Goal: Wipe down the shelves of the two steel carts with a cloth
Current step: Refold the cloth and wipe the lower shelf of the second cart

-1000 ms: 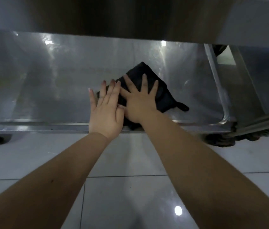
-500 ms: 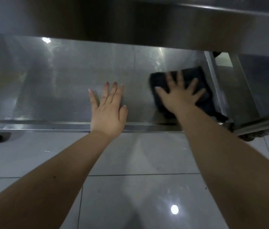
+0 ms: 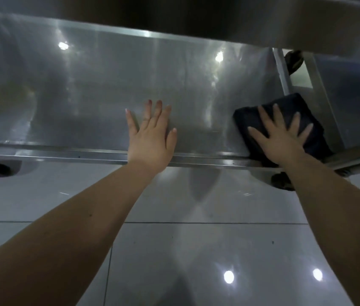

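Right hand (image 3: 281, 140) spread flat, fingers splayed, pressing the dark folded cloth (image 3: 285, 111) onto the steel cart's lower shelf (image 3: 99, 107) at its near right corner, gripping nothing, while the left hand (image 3: 151, 138) lies open and empty, palm down, mid-shelf by the front rim.

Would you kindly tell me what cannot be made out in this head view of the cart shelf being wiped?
- Cloth: its middle is covered by the right hand.
- Shelf: its far edge is hidden behind the upper shelf; glare hides any dirt.
- Wheel: partly behind the right forearm.
- Left hand: palm pressure unclear.
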### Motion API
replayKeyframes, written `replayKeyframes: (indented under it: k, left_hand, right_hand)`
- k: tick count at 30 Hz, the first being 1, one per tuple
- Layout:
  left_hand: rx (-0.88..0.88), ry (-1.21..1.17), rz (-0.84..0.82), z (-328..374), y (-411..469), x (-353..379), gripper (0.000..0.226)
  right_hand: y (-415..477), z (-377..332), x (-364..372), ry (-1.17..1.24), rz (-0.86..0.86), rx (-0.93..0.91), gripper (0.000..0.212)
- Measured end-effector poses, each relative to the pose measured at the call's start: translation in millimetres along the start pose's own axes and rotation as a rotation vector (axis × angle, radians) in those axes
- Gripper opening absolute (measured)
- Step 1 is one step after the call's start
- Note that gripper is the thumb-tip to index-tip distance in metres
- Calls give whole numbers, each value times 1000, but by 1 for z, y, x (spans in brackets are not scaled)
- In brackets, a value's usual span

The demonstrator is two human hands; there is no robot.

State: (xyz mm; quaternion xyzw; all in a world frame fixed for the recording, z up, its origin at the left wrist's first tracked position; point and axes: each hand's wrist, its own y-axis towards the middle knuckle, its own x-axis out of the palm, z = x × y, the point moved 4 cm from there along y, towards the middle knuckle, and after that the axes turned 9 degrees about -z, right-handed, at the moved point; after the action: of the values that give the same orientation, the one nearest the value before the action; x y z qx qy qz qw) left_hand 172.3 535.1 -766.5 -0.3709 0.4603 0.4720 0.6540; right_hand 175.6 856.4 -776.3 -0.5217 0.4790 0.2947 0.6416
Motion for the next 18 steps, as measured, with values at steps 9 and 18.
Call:
replayKeyframes:
  k: [9,18]
  left_hand:
    - [50,-35,14,3,-2,0,63]
    - [82,-353,26,-20,2,-24,46]
  right_hand:
    - [-54,-149,27,-62,14,-362,78]
    - [-59,-181,28,-118,-49,-491,76]
